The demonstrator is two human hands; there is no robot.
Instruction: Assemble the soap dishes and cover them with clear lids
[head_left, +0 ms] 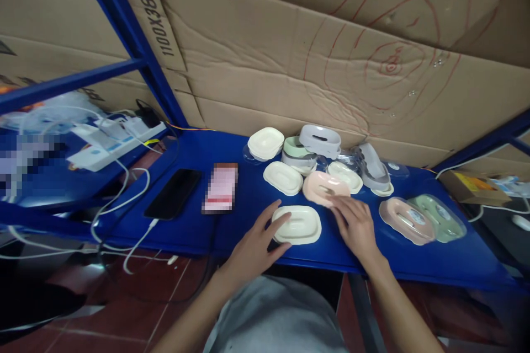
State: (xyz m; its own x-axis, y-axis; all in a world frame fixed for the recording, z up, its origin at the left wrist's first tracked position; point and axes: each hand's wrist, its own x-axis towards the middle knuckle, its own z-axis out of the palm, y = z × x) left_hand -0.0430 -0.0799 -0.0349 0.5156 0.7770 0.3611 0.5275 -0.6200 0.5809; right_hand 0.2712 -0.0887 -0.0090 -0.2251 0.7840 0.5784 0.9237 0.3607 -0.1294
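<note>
A cream oval soap dish (298,224) lies at the front edge of the blue shelf (194,220). My left hand (256,245) grips its left end, thumb and fingers closed around the rim. My right hand (355,224) lies flat just right of that dish, fingers stretched out toward a pink soap dish (321,186) and touching its near rim. Behind them lie more dishes: cream ones (283,177) (265,143), a green and grey stack (298,153), and a grey one (319,139).
A black phone (173,193) on a white cable and a second phone (220,188) lie left of the dishes. Wrapped pink (406,219) and green (437,217) dishes sit at the right. A power strip (111,143) with cables is far left. Cardboard (314,55) backs the shelf.
</note>
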